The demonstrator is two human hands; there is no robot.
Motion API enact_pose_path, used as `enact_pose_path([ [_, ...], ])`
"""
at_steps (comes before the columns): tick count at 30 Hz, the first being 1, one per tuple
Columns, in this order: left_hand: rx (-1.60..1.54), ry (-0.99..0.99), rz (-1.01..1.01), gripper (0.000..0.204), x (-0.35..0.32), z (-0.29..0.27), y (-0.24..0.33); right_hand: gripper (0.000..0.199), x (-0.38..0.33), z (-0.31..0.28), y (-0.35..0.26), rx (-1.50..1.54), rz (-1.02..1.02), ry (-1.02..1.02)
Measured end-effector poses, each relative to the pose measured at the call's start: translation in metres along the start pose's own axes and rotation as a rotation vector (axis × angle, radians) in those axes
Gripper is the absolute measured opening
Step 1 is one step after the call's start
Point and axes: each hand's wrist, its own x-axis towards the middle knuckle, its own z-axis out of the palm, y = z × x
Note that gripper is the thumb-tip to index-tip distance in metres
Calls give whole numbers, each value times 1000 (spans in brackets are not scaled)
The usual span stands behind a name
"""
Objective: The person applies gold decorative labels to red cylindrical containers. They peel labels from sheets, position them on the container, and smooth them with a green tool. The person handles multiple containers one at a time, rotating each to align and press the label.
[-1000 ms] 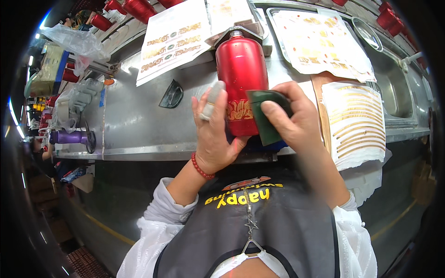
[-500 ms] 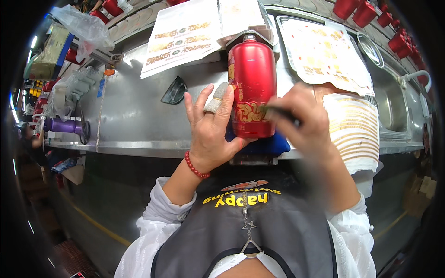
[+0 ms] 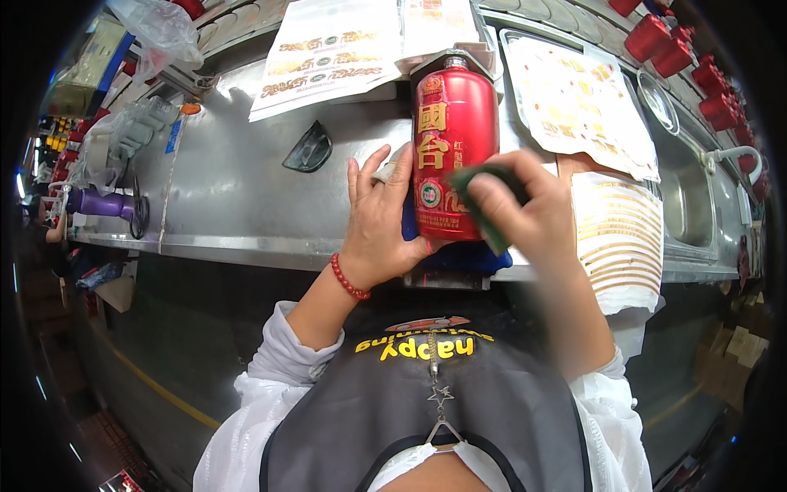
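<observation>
A glossy red bottle [image 3: 455,156] with gold lettering and a small round emblem lies on its back on a blue cloth [image 3: 471,259], neck pointing away from me. My left hand [image 3: 379,215], with a pale finger cover [image 3: 388,170] and a red bead bracelet, steadies it along the left side, thumb by the base. A dark green flat scraper [image 3: 492,232] is gripped in my right hand [image 3: 529,201], blurred by motion, against the bottle's lower right side. Left of the bottle lies a dark, translucent half-moon piece [image 3: 309,149].
Printed decal sheets [image 3: 324,53] lie behind the bottle. To the right are a tray with a decal sheet [image 3: 574,98], a sheet of gold curved strips [image 3: 619,230] and a metal sink [image 3: 689,189]. More red bottles [image 3: 668,49] stand at the far right.
The bottle has turned to the right, bringing its large gold lettering and emblem into view. My right hand has shifted, and the green scraper now shows more of its flat side.
</observation>
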Motion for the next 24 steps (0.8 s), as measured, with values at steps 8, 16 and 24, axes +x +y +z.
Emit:
enact_pose_path([
  [8, 17, 47, 42, 108, 3, -8, 8, 30, -15, -7, -9, -463, -550, 7],
  [16, 91, 5, 91, 106, 1, -9, 4, 18, -25, 0, -3, -4, -50, 88],
  [24, 69, -21, 44, 110, 3, -5, 1, 22, -29, 10, 15, 256, 220, 183],
])
